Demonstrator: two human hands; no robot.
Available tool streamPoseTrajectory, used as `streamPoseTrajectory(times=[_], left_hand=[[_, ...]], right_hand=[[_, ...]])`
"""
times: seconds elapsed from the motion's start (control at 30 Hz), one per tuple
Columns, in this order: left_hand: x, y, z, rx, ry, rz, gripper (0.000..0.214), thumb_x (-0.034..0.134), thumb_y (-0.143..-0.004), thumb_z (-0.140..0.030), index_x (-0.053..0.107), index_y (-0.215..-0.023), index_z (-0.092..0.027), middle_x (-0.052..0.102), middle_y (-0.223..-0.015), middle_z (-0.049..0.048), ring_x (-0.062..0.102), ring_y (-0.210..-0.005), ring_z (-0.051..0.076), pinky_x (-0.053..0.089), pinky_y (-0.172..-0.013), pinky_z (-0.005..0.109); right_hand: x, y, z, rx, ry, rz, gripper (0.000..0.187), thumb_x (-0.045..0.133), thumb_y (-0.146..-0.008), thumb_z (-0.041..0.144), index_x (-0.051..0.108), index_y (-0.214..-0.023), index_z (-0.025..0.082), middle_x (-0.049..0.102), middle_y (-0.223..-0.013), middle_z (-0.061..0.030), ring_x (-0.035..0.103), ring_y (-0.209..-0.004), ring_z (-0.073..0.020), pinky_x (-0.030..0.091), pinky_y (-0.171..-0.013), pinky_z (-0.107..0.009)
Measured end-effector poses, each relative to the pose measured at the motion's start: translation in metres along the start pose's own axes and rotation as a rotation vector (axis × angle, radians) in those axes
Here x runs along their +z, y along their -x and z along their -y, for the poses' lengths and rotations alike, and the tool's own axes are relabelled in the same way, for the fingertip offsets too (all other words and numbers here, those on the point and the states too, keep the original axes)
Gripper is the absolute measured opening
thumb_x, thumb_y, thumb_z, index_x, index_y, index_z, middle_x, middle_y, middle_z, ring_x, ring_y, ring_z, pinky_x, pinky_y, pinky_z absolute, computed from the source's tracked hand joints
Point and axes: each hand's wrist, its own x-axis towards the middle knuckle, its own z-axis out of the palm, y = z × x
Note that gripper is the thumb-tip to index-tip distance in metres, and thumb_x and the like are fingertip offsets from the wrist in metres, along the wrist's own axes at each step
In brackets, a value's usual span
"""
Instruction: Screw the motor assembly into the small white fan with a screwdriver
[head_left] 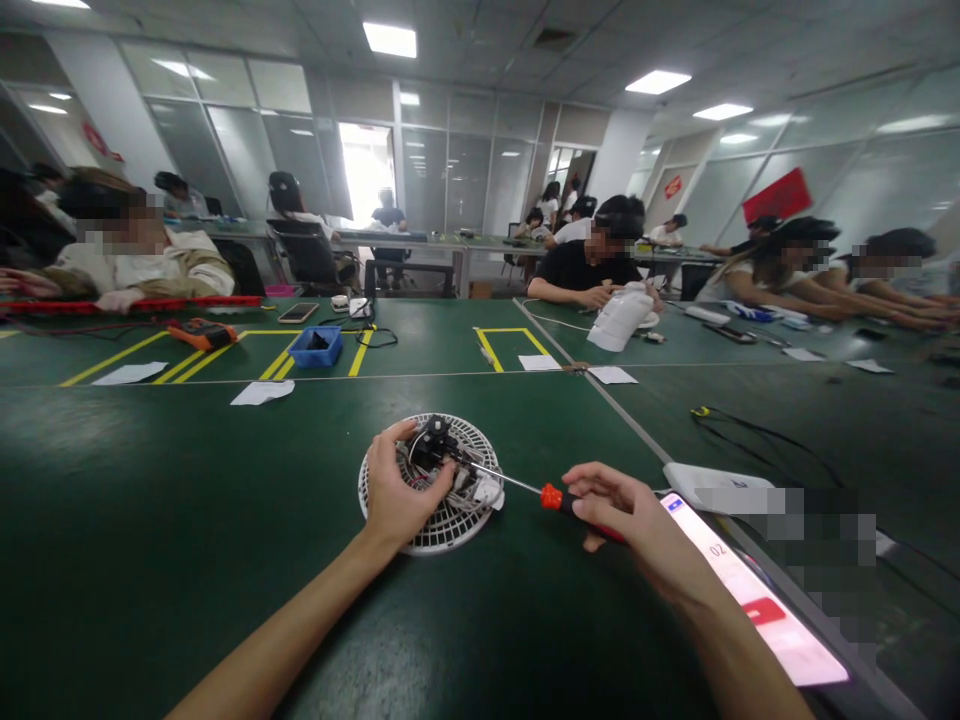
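A round white fan grille (442, 540) lies on the green table, with a black motor part (433, 440) and bundled wires on top of it. My left hand (397, 490) is closed around the motor part, thumb and fingers on either side. In my right hand (615, 505) is a screwdriver (553, 497) with a red and black handle. Its long metal shaft points left, and the tip meets the motor part, though the exact contact spot is too small to make out.
A lit phone (757, 590) and a white box-shaped device (720, 487) lie to my right, near a black cable (772, 432). Beyond are a blue bin (316, 346), an orange tool (202, 335) and paper slips (262, 392). Across the table a person (577, 268) handles a white object (621, 318).
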Motion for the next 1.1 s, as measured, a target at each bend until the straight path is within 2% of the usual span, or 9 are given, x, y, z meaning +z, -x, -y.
streamPoseTrajectory(times=[0.1,0.17,0.3,0.47,0.63,0.77,0.9,1.0,1.1], left_hand=[[-0.0005,0.0006,-0.0003,0.000,0.005,0.011,0.059,0.078,-0.074,-0.036,0.051,-0.125,-0.022,0.062,-0.116,0.0083,0.061,-0.106,0.025,0.049,-0.095,0.044],[-0.0007,0.0010,0.0001,0.000,0.010,0.019,0.061,0.079,-0.073,-0.037,0.051,-0.126,-0.022,0.061,-0.117,0.0086,0.061,-0.107,0.025,0.049,-0.095,0.044],[-0.0003,0.0013,0.0014,-0.006,0.002,0.024,0.064,0.080,-0.073,-0.040,0.050,-0.127,-0.023,0.060,-0.118,0.0089,0.060,-0.109,0.026,0.048,-0.097,0.045],[0.0007,0.0018,0.0023,0.008,-0.030,0.002,0.063,0.080,-0.074,-0.045,0.051,-0.126,-0.024,0.060,-0.117,0.0080,0.059,-0.108,0.025,0.048,-0.097,0.046],[0.0010,0.0022,0.0017,0.014,-0.040,0.003,0.063,0.080,-0.074,-0.045,0.050,-0.126,-0.024,0.060,-0.117,0.0075,0.059,-0.108,0.025,0.048,-0.096,0.045],[-0.0001,0.0020,0.0004,0.012,-0.040,0.003,0.062,0.079,-0.075,-0.044,0.051,-0.125,-0.024,0.060,-0.117,0.0077,0.059,-0.108,0.025,0.048,-0.096,0.045],[-0.0008,0.0023,0.0010,0.003,-0.041,0.013,0.062,0.079,-0.075,-0.044,0.051,-0.126,-0.024,0.060,-0.117,0.0075,0.059,-0.108,0.026,0.048,-0.096,0.045],[-0.0008,0.0023,0.0017,-0.009,-0.027,0.015,0.062,0.079,-0.075,-0.045,0.051,-0.126,-0.024,0.060,-0.118,0.0076,0.059,-0.108,0.026,0.048,-0.096,0.045],[-0.0008,0.0022,0.0018,-0.020,-0.005,0.028,0.059,0.077,-0.077,-0.045,0.050,-0.127,-0.024,0.060,-0.118,0.0078,0.059,-0.109,0.026,0.047,-0.096,0.045]], right_hand=[[0.0013,-0.0002,0.0010,0.155,0.041,0.056,0.043,0.067,-0.083,0.055,0.062,-0.111,0.022,0.070,-0.086,-0.0046,0.067,-0.070,-0.0187,0.052,-0.044,-0.022],[0.0014,-0.0003,0.0016,0.206,0.062,0.065,0.045,0.061,-0.086,0.058,0.061,-0.113,0.022,0.069,-0.074,-0.0021,0.061,-0.053,-0.0141,0.047,-0.038,-0.020],[0.0005,-0.0004,0.0022,0.140,0.099,0.038,0.051,0.070,-0.078,0.059,0.061,-0.109,0.020,0.066,-0.067,0.0000,0.055,-0.047,-0.0113,0.040,-0.034,-0.017],[-0.0011,0.0000,0.0015,0.010,0.077,-0.012,0.048,0.079,-0.071,0.055,0.064,-0.100,0.019,0.058,-0.066,0.0031,0.053,-0.054,-0.0121,0.044,-0.037,-0.018],[0.0000,0.0005,0.0007,-0.095,0.071,-0.046,0.041,0.088,-0.063,0.039,0.067,-0.092,0.020,0.063,-0.082,-0.0001,0.061,-0.072,-0.0155,0.054,-0.051,-0.021],[0.0027,0.0014,0.0007,-0.021,0.079,0.026,0.044,0.080,-0.073,0.051,0.065,-0.101,0.021,0.067,-0.085,-0.0029,0.066,-0.078,-0.0199,0.057,-0.051,-0.024],[0.0036,0.0007,0.0003,0.134,0.111,0.078,0.053,0.060,-0.085,0.067,0.060,-0.111,0.020,0.069,-0.072,-0.0021,0.059,-0.050,-0.0137,0.044,-0.036,-0.020],[0.0020,-0.0005,-0.0007,0.080,0.146,0.070,0.053,0.066,-0.081,0.065,0.061,-0.109,0.020,0.067,-0.069,-0.0003,0.054,-0.047,-0.0107,0.039,-0.036,-0.018],[-0.0011,-0.0006,-0.0005,-0.007,0.195,0.041,0.050,0.072,-0.078,0.061,0.063,-0.104,0.020,0.065,-0.070,0.0004,0.056,-0.053,-0.0129,0.043,-0.040,-0.020]])
